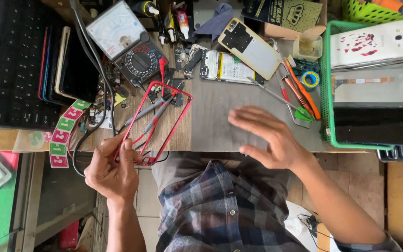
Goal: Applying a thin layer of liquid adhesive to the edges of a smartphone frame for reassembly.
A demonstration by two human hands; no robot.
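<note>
Left hand (pixel 110 170): fingers pinch red phone frame (pixel 157 122) at its 7 o'clock corner. Right hand (pixel 269 137): open, blurred, over grey mat (pixel 215 112). Multimeter (pixel 127 44) at 11 o'clock; probe tips lost in clutter.

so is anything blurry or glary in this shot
Head view: the right hand is smeared by motion blur over the grey mat; the left hand and its red frame are sharp; the meter face is pale, slightly washed out; even light, soft shadows.

A cluttered wooden desk (pixel 178 135) fills the upper frame; pale tiled floor (pixel 350 179) shows below in daylight.
</note>
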